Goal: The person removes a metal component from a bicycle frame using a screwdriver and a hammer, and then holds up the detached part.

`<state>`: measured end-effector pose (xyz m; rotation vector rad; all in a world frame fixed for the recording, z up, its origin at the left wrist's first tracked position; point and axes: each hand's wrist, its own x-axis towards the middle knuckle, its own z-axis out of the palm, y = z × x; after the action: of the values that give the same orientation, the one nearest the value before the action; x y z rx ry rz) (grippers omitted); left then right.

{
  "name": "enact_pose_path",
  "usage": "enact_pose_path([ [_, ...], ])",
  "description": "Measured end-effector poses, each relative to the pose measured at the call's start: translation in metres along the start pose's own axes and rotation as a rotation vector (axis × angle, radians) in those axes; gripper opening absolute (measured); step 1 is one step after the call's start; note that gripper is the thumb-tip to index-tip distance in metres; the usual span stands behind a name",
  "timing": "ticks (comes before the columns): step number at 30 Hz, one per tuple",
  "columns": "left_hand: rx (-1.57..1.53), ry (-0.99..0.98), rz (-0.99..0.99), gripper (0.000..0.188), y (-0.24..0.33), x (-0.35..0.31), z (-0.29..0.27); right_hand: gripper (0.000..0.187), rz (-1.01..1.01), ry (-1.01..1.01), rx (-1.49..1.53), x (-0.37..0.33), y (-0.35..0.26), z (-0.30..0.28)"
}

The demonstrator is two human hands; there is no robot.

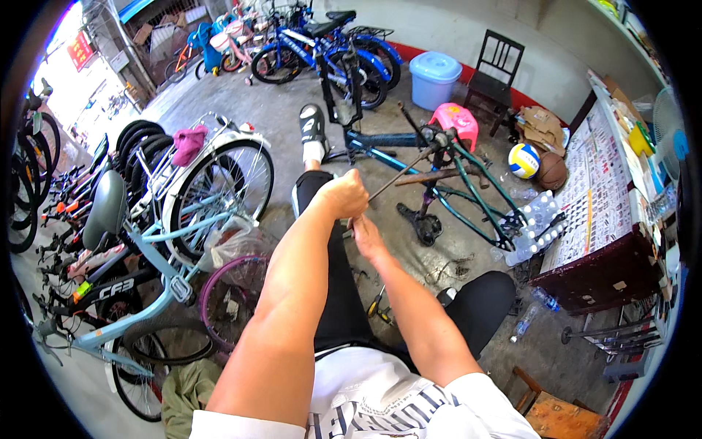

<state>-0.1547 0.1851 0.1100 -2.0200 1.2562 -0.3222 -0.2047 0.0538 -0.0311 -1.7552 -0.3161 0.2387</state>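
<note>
My left hand point(342, 194) is closed in a fist round the near end of a long thin metal bar point(398, 174). The bar slants up to the right, to the crank area of a stripped dark teal bicycle frame point(391, 155) lying on the floor. Just below, my right hand point(368, 238) has its fingers curled up against the left fist; what they grip is hidden. A black pedal point(420, 223) hangs from the frame near a rusty brown bar point(431, 176). On the floor below my hands lies a yellow-and-black-handled screwdriver point(378, 304).
At left stand a light blue bicycle point(146, 234) and a purple wheel rim point(212, 300). Behind the frame are blue bicycles point(314, 47), a lidded bucket point(434, 80), a pink stool point(459, 121) and a dark chair point(493, 80). Right are balls point(523, 161), bottles point(537, 227) and a cabinet point(596, 282).
</note>
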Motion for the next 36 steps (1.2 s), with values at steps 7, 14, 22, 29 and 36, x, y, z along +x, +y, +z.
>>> enact_pose_path([
  [7,0.077,0.024,-0.049,0.025,0.003,-0.003,0.007,0.079,-0.071,0.083,-0.046,0.005,0.011,0.01],
  [14,0.107,0.036,-0.132,0.03,0.005,-0.001,0.0,0.079,-0.053,0.143,-0.102,0.007,0.012,0.012],
  [22,0.091,0.075,-0.102,0.039,0.0,0.002,0.003,0.082,0.006,0.179,-0.093,-0.004,-0.02,0.002],
  [29,0.07,0.127,-0.088,0.031,-0.004,0.002,0.004,0.08,-0.037,0.228,-0.154,-0.004,-0.016,0.001],
  [36,-0.617,-0.329,-0.358,0.025,0.021,0.0,0.012,0.075,0.103,0.094,-0.794,-0.036,-0.032,-0.017],
])
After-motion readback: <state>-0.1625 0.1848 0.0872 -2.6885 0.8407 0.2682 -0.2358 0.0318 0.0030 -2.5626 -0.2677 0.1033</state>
